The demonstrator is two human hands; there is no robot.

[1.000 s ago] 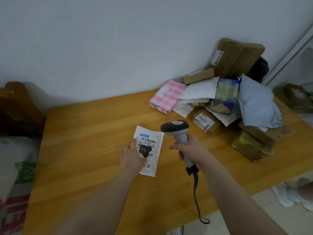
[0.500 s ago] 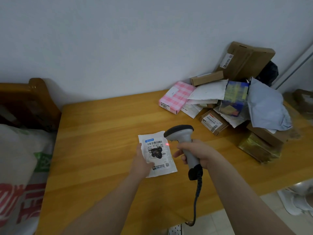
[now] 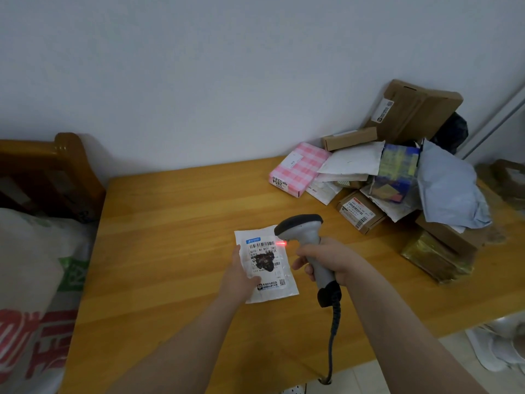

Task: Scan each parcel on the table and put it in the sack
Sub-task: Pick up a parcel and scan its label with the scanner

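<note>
A small white parcel bag (image 3: 272,277) with a barcode label is held at its left edge by my left hand (image 3: 238,275), just above the wooden table (image 3: 170,228). My right hand (image 3: 331,261) grips a grey handheld scanner (image 3: 308,240) with a dark head, aimed left at the label. A red light glows at the barcode's right end. A pile of parcels (image 3: 397,180) lies at the table's far right: a pink checked box, brown cartons, white and blue bags. A white sack (image 3: 31,280) with red and green print stands left of the table.
A wooden bed frame (image 3: 56,172) rises behind the sack at the left. The scanner's coiled cable (image 3: 333,336) hangs over the table's front edge. A gold-wrapped box (image 3: 437,260) sits near the right front. Shoes lie on the floor at the lower right.
The view has shifted so the sack shows more at the left. The parcel has turned more upright toward me, and a red scan light now glows on its barcode.
</note>
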